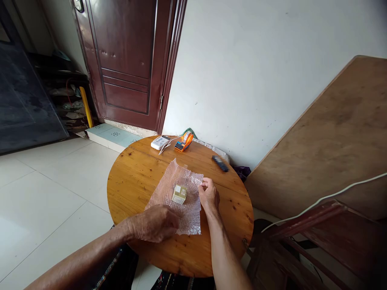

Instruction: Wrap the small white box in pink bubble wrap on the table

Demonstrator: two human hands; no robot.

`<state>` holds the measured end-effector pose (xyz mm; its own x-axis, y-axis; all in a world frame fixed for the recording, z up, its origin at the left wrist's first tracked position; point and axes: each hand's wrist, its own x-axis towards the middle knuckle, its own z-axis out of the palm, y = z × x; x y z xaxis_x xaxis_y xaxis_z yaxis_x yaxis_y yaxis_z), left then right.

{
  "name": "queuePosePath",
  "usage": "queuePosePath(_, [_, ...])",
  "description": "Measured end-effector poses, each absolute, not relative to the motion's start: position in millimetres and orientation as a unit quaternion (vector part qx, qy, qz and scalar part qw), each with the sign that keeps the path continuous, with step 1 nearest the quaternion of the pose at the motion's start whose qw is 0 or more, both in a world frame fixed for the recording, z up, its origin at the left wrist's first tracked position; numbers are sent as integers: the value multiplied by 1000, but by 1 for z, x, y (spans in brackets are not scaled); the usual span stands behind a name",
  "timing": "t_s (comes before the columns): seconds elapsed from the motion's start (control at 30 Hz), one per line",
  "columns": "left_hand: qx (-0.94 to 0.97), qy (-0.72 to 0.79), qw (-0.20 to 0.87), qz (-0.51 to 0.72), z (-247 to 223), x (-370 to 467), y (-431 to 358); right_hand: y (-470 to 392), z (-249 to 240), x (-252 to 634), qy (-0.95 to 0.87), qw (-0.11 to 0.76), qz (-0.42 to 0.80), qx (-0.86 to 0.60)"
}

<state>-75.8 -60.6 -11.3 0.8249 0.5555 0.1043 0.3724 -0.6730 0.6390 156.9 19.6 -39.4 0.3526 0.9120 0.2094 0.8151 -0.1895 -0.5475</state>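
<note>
A sheet of clear, pinkish bubble wrap [190, 219] lies spread on the round wooden table. On its middle sits a small gold and white box [179, 194]. My right hand [208, 193] pinches the sheet's right edge between thumb and fingers, just right of the box. At the near left side of the sheet is my left hand [159, 223], fingers curled in over the edge. Its fingertips are turned away from view, so what they grip there cannot be made out.
Toward the table's [130, 181] far edge stand an orange tape dispenser [184, 142] and a white device [161, 142] with a cable. A dark, blurred-out object [220, 163] lies at the far right. A wooden chair [314, 229] stands to the right, below a leaning board [326, 133].
</note>
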Motion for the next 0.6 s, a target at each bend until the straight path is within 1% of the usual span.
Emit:
queuePosePath(0.1, [870, 349, 312, 156, -18, -69, -59, 21, -41, 157, -571, 308, 81, -757])
queuePosePath(0.27, [873, 416, 209, 147, -24, -56, -63, 24, -44, 155, -569, 311, 72, -758])
queuePosePath(0.33, [872, 425, 188, 155, -28, -52, -69, 25, -45, 157, -561, 321, 69, -760])
queuePosePath(0.47, [869, 418, 163, 210, -41, -48, -83, 23, -42, 162, -558, 396, 31, -729])
queuePosePath(0.53, [871, 412, 150, 223, -46, -47, -88, 18, -35, 159, -582, 442, 0, -683])
queuePosePath(0.6, [874, 408, 145, 221, -48, -47, -90, 9, -26, 150, -642, 464, 5, -610])
